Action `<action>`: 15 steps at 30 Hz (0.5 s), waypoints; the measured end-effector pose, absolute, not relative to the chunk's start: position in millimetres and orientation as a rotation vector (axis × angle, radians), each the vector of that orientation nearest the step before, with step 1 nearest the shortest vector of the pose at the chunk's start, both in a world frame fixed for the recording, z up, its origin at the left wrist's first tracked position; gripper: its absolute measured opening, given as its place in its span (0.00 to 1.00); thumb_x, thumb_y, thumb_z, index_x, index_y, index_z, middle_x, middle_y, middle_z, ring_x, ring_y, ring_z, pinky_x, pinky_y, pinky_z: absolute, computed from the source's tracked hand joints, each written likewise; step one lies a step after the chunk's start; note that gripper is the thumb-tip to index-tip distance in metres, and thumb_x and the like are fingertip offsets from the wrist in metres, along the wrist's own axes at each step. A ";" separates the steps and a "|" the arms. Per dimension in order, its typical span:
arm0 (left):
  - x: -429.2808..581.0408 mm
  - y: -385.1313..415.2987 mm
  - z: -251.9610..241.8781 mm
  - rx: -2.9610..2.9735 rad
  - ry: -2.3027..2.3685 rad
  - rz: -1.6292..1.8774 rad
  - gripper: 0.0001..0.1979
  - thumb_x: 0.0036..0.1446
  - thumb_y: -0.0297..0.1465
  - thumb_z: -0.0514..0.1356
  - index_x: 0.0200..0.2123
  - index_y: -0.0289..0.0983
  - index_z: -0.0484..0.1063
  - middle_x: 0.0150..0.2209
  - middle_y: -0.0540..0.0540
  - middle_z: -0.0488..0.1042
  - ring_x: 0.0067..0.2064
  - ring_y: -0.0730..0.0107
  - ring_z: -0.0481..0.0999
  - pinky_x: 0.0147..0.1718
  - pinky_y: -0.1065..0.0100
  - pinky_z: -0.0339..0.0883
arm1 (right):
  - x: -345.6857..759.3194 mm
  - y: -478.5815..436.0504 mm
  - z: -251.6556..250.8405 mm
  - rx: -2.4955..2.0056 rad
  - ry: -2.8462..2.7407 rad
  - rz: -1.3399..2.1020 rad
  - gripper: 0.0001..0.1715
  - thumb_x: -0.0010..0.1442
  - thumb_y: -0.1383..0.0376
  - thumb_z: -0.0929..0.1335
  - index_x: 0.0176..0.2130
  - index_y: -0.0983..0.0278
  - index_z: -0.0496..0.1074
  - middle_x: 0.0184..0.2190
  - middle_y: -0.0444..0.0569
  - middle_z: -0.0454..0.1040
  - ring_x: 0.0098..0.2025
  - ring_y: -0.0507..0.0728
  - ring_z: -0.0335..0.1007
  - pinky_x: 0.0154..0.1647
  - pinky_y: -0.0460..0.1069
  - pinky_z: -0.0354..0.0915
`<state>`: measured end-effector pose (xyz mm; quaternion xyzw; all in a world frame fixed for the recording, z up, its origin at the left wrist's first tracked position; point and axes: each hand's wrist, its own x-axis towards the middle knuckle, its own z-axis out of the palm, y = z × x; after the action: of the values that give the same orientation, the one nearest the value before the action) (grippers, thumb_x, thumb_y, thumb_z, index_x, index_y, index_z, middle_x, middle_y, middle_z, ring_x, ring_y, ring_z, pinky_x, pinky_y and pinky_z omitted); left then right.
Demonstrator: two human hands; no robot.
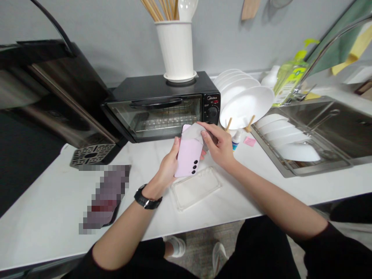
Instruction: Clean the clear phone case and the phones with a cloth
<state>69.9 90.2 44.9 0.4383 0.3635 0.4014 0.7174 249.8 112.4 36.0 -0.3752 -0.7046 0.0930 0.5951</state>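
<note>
A light purple phone (187, 155) is held back side up above the white counter, its camera lenses toward me. My left hand (168, 166) grips its left edge, with fingertips showing past the right edge. Between the thumb and fingers of my right hand (219, 145) is a thin greyish cloth (193, 133), which lies over the far end of the phone's back. Just below the phone, a clear phone case (197, 189) rests on the counter.
Behind the phone stands a black toaster oven (165, 102) with a white utensil cup (177, 50) on top. White plates (247, 106), a small spray bottle (236, 140) and a sink (334, 128) are right. Left are a pixelated object (107, 197) and a black machine (58, 85).
</note>
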 end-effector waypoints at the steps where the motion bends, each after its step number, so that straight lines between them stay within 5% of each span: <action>1: 70.5 89.3 44.0 0.962 0.820 0.877 0.40 0.66 0.62 0.50 0.50 0.32 0.80 0.40 0.37 0.85 0.37 0.58 0.84 0.32 0.66 0.74 | 249.3 112.0 35.8 -0.871 -1.641 0.217 0.20 0.75 0.55 0.63 0.57 0.57 0.78 0.44 0.51 0.82 0.41 0.59 0.77 0.42 0.55 0.74; 7: 71.8 88.9 40.0 0.958 0.856 0.832 0.38 0.66 0.61 0.52 0.50 0.32 0.80 0.35 0.38 0.84 0.34 0.58 0.84 0.31 0.64 0.75 | 247.1 108.9 36.5 -0.797 -1.706 0.217 0.21 0.76 0.56 0.62 0.60 0.56 0.77 0.50 0.52 0.82 0.49 0.61 0.78 0.50 0.57 0.73; 15: 72.3 90.9 43.2 0.862 0.849 0.731 0.33 0.68 0.56 0.54 0.50 0.33 0.81 0.34 0.39 0.84 0.34 0.56 0.84 0.31 0.64 0.75 | 247.0 110.3 35.1 -0.796 -1.727 0.244 0.21 0.76 0.56 0.62 0.59 0.57 0.77 0.47 0.51 0.82 0.45 0.59 0.78 0.46 0.55 0.73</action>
<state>72.3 90.9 43.2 0.3960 0.3901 0.3360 0.7603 247.0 110.3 35.1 -0.3396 -0.7373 0.1044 0.5746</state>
